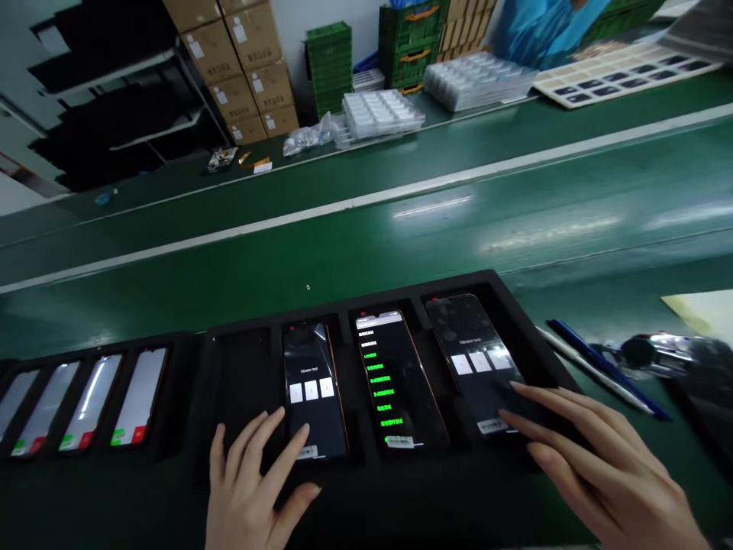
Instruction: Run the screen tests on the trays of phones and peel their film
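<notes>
1. Logging the left hand: it is lying open, gripping nothing, with its fingertips touching the lower part of a first smartphone. This screen is showing "Vibrator test" above three white boxes.
2. Noting the right hand: it is reaching in flat and released, with its fingers over the lower right of a second smartphone, which is showing the same test page.
3. Between the hands, a third smartphone is displaying a list of green lines, and neither hand is touching it.
4. All three phones are sitting in slots of a black foam tray. Further left, a row of four more phones is showing pale screens with green and red marks. I cannot tell whether the dark slot beside the left hand holds a phone.
5. The tray is resting on a green counter, and a blue pen is lying just beside it.
6. Across the counter, clear plastic trays are lying in stacks, while green crates and cardboard cartons are standing against the wall.
</notes>
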`<action>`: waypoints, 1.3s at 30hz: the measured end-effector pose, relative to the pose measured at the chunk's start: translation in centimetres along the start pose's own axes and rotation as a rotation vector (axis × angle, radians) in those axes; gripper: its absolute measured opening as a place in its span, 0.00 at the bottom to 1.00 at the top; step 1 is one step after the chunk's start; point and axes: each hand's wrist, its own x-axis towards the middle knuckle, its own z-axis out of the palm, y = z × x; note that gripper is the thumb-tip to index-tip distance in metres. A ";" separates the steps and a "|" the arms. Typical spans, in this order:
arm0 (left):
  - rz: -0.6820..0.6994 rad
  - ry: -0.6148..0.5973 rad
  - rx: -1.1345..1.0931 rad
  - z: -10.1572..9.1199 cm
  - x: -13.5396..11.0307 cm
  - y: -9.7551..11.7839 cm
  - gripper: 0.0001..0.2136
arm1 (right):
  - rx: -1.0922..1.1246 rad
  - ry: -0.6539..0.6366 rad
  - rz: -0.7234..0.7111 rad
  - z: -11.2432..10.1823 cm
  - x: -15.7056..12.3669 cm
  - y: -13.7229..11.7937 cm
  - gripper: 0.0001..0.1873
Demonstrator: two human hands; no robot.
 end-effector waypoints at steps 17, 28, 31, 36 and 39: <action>-0.052 0.042 -0.041 1.0 -0.5 0.3 0.23 | -0.021 0.001 0.041 -0.4 0.5 -0.7 0.12; -0.118 0.058 -0.073 1.3 -0.5 0.8 0.26 | -0.015 0.009 0.067 -0.6 0.9 -1.2 0.11; -0.132 0.062 -0.098 1.4 -0.6 0.8 0.27 | -0.007 -0.034 0.104 -0.9 1.5 -1.2 0.13; -0.112 0.036 -0.108 0.8 -0.2 0.5 0.23 | -0.164 -0.064 0.124 -0.3 3.0 -1.3 0.18; -0.024 0.034 -0.086 0.4 0.3 0.2 0.20 | -0.154 -0.032 0.093 0.3 4.4 -2.8 0.15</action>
